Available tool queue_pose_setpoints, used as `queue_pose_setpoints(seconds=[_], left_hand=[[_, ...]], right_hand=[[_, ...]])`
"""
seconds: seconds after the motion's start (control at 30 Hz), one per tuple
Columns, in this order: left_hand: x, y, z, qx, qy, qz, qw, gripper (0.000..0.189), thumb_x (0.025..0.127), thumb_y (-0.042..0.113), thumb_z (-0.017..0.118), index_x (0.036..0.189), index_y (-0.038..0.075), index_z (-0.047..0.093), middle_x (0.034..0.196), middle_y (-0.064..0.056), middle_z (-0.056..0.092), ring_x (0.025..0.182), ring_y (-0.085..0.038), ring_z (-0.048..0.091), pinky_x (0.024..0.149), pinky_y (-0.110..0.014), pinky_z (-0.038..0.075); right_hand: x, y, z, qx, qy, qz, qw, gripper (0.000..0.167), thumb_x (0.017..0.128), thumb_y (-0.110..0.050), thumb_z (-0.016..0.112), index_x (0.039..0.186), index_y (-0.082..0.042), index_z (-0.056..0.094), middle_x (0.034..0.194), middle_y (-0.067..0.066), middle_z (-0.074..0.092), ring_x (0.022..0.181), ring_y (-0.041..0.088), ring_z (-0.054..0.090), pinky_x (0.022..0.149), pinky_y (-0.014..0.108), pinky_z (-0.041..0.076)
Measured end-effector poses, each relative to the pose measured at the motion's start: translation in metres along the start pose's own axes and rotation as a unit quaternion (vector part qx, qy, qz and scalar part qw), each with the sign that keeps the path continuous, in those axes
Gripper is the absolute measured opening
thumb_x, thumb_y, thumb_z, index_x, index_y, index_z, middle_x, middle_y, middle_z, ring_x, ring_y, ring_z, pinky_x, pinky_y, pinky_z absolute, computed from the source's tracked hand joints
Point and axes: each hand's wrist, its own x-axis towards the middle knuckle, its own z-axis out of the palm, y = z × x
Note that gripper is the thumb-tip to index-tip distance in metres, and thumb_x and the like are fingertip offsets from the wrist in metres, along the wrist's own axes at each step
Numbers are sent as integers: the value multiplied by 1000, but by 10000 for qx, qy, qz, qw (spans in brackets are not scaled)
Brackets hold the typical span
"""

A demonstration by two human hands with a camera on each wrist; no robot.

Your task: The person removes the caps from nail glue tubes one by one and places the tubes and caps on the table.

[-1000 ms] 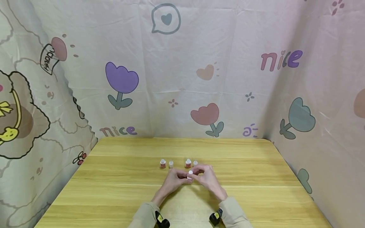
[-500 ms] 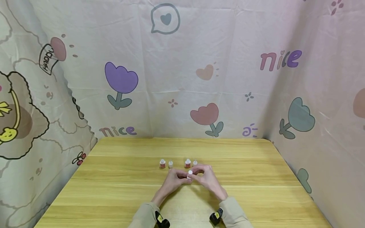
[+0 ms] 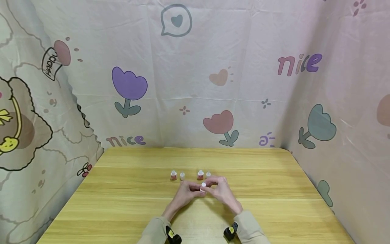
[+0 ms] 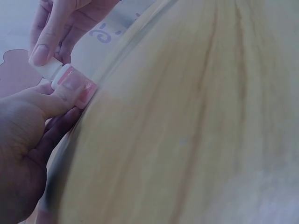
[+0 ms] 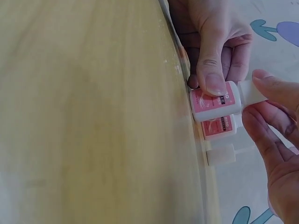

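My left hand (image 3: 184, 194) pinches a small white bottle (image 5: 205, 102) with a pink label by its body, thumb over the label. My right hand (image 3: 222, 191) pinches the white cap (image 5: 252, 92) between thumb and fingers. The cap sits on the bottle's neck, and I cannot tell how tightly. In the left wrist view both hands meet at the bottle, its pink label (image 4: 88, 96) partly under the left thumb. The bottle is upright in the head view, low over the table.
Behind the hands on the wooden table (image 3: 122, 203) stand two similar bottles, one left (image 3: 173, 175) and one nearer the middle (image 3: 200, 175). Beside each stands a loose white cap, one left (image 3: 182, 176) and one right (image 3: 208, 174), the latter with a thin stem pointing up. A patterned cloth (image 3: 182, 118) hangs behind.
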Motion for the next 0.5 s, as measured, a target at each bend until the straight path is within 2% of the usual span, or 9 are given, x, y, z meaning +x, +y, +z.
queue_pose_setpoints(seconds=[0.2, 0.33, 0.5], left_hand=[[1, 0, -1, 115, -124, 80, 9998, 16, 82, 15, 83, 97, 9, 81, 91, -9, 80, 78, 0, 70, 71, -17, 54], [1, -1, -2, 154, -125, 66, 9998, 18, 82, 13, 83, 98, 6, 80, 91, -10, 80, 77, 2, 70, 71, -17, 55], [0, 0, -2, 120, -96, 12, 9999, 18, 80, 14, 84, 97, 7, 81, 90, -10, 80, 77, 1, 70, 71, -18, 56]], right_hand=[[-1, 3, 0, 88, -136, 5, 9999, 8, 83, -6, 81, 90, -7, 76, 89, 7, 76, 77, 5, 68, 78, 28, 60], [0, 3, -1, 271, -154, 164, 9994, 9, 84, -6, 80, 91, -6, 75, 88, 9, 77, 77, 6, 69, 77, 29, 60], [0, 2, -1, 251, -4, 295, 9992, 10, 82, -9, 83, 87, -10, 74, 82, 7, 76, 73, 6, 68, 75, 27, 59]])
